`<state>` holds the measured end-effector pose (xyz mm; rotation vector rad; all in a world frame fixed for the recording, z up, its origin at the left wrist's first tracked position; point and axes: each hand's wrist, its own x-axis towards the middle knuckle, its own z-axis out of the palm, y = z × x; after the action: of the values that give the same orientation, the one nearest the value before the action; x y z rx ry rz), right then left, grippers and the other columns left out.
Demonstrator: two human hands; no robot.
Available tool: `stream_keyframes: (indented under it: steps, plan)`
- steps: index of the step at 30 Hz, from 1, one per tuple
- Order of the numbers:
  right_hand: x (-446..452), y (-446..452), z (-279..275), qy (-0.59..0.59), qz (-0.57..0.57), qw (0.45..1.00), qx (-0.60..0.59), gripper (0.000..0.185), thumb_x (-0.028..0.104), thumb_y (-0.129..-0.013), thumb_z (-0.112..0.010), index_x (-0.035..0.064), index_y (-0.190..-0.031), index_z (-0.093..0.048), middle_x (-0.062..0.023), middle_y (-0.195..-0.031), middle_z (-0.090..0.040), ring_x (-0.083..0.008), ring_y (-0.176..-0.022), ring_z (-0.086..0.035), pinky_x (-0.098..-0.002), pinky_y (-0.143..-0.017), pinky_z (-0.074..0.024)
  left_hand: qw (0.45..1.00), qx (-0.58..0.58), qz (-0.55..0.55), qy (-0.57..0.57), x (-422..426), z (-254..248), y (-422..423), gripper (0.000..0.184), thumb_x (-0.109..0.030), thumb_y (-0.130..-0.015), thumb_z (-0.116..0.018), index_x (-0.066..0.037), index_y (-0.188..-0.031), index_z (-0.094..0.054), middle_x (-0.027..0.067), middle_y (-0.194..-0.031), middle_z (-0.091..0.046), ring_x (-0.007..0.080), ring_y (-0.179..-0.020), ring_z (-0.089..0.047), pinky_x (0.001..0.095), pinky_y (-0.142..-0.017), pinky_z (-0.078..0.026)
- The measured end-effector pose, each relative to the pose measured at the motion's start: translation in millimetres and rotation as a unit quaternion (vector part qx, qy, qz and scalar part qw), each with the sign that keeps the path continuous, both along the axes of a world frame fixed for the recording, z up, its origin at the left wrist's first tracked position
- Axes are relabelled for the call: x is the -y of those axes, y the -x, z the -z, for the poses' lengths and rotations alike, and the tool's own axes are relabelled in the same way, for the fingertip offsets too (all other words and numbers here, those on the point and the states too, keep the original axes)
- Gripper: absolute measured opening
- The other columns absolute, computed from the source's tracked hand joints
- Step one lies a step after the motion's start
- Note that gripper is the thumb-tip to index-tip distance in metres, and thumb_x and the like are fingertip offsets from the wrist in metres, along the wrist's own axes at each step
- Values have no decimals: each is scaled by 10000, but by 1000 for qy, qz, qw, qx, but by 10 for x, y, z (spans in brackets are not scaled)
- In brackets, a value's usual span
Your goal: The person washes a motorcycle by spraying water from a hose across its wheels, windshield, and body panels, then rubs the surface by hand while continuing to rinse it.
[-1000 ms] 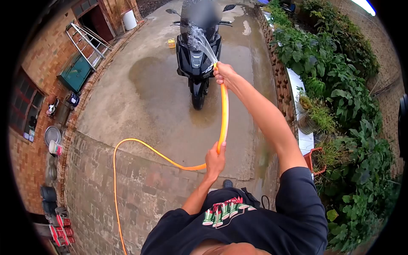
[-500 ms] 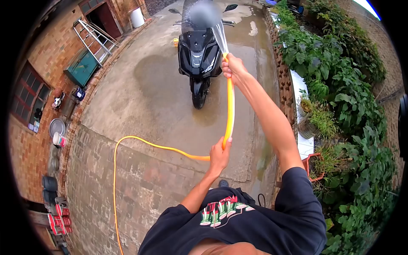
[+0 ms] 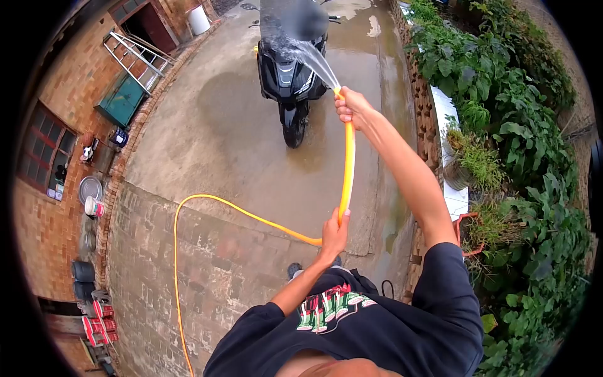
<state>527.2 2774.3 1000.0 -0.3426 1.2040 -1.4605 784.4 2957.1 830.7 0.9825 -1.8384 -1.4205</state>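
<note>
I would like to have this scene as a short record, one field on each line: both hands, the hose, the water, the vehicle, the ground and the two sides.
Right hand: grips the yellow hose just behind its mouth
Left hand: closed around the hose, nearer the body
Water: flows from the hose mouth, splashing on the vehicle's front
Vehicle: black motorcycle, upright, front wheel toward the person
Ground: concrete, wet around the motorcycle
Left side: green box, brick wall
Right side: leafy plants
</note>
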Motion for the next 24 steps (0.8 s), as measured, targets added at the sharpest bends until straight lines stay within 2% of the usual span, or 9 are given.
stream_keyframes:
  steps: [4, 9, 11, 14, 18, 20, 22, 23, 24]
  plan:
    - [-95, -29, 71, 63, 54, 997, -6, 198, 239, -1019, -417, 72, -926, -471, 45, -639, -389, -43, -418, -267, -247, -367, -243, 998, 62, 20, -7, 39, -217, -5, 402, -400, -1053, -509, -15, -952, -568, 151, -587, -504, 305, -534, -532, 441, -540, -389]
    - [-118, -9, 679, -71, 13, 997, -5, 223, 248, -1031, -400, 77, -907, -470, 45, -619, -383, -42, -416, -266, -251, -363, -242, 998, 52, 10, -29, -224, 331, -72, 407, -406, -1057, -500, -20, -949, -570, 127, -578, -491, 278, -519, -511, 436, -533, -383]
    - [-204, 88, 585, 1, 42, 997, 69, 219, 241, -1031, -393, 80, -901, -466, 47, -619, -382, -44, -414, -263, -252, -363, -241, 998, 46, -11, -40, -185, 330, -69, 411, -411, -1057, -497, -20, -954, -574, 126, -581, -493, 273, -521, -513, 436, -534, -385]
    - [-209, 133, 612, 31, 99, 992, 74, 183, 226, -1019, -400, 96, -903, -457, 64, -613, -371, -33, -403, -257, -227, -344, -231, 997, 70, 8, -24, -84, 211, -57, 414, -412, -1058, -493, -17, -975, -588, 129, -590, -507, 266, -531, -530, 433, -539, -395]
    - [-187, 53, 1021, -92, 6, 996, 15, 211, 239, -1029, -398, 97, -886, -463, 62, -617, -379, -36, -406, -257, -231, -344, -238, 996, 74, 40, -27, -253, 402, -88, 414, -402, -1060, -500, -12, -944, -573, 109, -585, -492, 237, -516, -498, 422, -524, -376]
    - [-214, 163, 1001, -71, 31, 997, 29, 208, 237, -1029, -397, 95, -890, -463, 61, -618, -382, -36, -407, -257, -232, -346, -237, 998, 54, 36, -27, -252, 550, -76, 415, -400, -1060, -501, -10, -938, -572, 106, -585, -492, 229, -514, -495, 418, -521, -372]
    - [-243, 205, 1047, -51, 53, 996, 43, 206, 235, -1029, -397, 94, -894, -464, 61, -619, -385, -37, -408, -256, -233, -347, -236, 996, 67, 19, -62, -184, 425, -53, 399, -388, -1071, -496, -25, -924, -575, -13, -663, -481, 90, -605, -449, 302, -554, -380]
    - [-266, 215, 1076, -28, 92, 994, 58, 219, 244, -1027, -405, 85, -891, -470, 51, -621, -392, -43, -412, -267, -245, -359, -242, 995, 70, 20, -63, -192, 447, -65, 399, -388, -1071, -496, -25, -924, -575, -13, -663, -481, 90, -605, -449, 302, -554, -380]
    - [-267, 234, 1135, -4, 132, 989, 72, 232, 252, -1025, -413, 76, -888, -477, 42, -623, -399, -49, -417, -278, -256, -371, -248, 994, 83, 35, -56, -191, 476, -78, 407, -390, -1066, -499, -17, -925, -577, 49, -635, -499, 157, -583, -483, 363, -556, -390]
